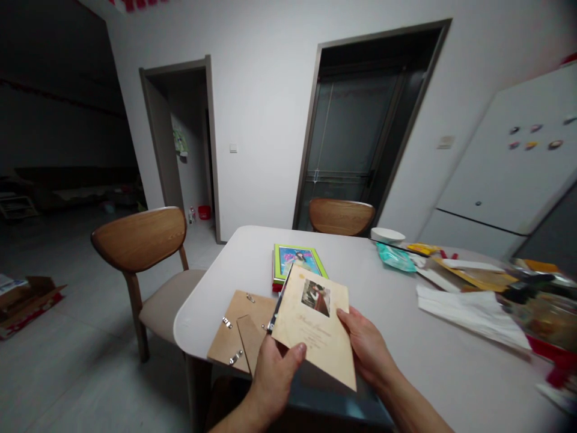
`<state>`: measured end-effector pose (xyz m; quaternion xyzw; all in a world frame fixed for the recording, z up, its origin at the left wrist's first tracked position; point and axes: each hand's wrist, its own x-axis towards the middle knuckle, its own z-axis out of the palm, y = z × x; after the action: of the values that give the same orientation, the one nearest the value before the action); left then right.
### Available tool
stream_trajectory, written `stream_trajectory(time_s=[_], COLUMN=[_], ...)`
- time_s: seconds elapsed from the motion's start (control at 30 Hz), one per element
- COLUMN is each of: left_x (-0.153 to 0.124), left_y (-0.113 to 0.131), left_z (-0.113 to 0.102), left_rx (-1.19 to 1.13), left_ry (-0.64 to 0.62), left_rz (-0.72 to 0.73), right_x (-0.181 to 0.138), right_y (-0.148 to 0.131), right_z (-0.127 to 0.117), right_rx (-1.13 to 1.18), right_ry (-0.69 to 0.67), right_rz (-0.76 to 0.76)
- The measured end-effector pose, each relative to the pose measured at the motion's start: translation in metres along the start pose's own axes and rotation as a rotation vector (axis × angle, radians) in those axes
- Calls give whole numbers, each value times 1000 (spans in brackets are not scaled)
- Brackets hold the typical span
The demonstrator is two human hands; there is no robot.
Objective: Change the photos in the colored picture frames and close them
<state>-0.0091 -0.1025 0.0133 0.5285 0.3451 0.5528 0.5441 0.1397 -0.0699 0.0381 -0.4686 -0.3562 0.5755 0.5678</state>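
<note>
A cream printed sheet (324, 337) with a small picture and script lettering on it is held between my two hands, tilted above the near edge of the table. My left hand (276, 376) grips its lower left, thumb on top; a dark edge shows beneath the sheet on that side. On the right edge, my right hand (367, 346) holds it with the thumb in front and fingers behind. Partly under the sheet lies a brown frame backboard (228, 340) with metal clips and a stand leg. Behind it sits a green-edged picture frame (280, 255) with a blue picture, stacked on something red.
On the right of the white table (383, 300) lie a white bowl (387, 235), a teal packet (395, 258), white paper (469, 313) and blurred clutter. Wooden chairs stand at the left (144, 237) and far side (341, 216). An open cardboard box (33, 300) is on the floor.
</note>
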Motion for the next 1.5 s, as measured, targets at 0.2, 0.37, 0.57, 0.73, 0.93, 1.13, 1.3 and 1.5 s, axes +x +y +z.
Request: stream_trajectory(time_s=[0.2,0.37,0.57,0.73,0.93,1.13,1.3,1.5], left_x=[-14,-18,-17,-18,-15,-14,-15,-18], left_y=[-7,-6,-8,-9,-4,0,6,20], left_z=[-26,-23,-26,-30,-31,-32,-35,-58], left_rx=[688,988,1082,1107,1134,1169,1165,1195], left_ry=[-84,-369,-398,-412,-462,-522,-546,-460], left_rz=[-56,-30,39,50,57,76,42,-76], right_x=[14,33,41,40,37,30,31,30], right_y=[2,22,22,16,20,28,34,36], right_z=[-43,-49,-50,-64,-56,-47,-50,-54], right_rx=[-311,-686,-1116,-1151,-1302,-1562,-1617,-1619], right_ry=[34,56,195,205,216,269,305,238], right_rz=[157,14,-198,-148,-209,-306,-360,-401])
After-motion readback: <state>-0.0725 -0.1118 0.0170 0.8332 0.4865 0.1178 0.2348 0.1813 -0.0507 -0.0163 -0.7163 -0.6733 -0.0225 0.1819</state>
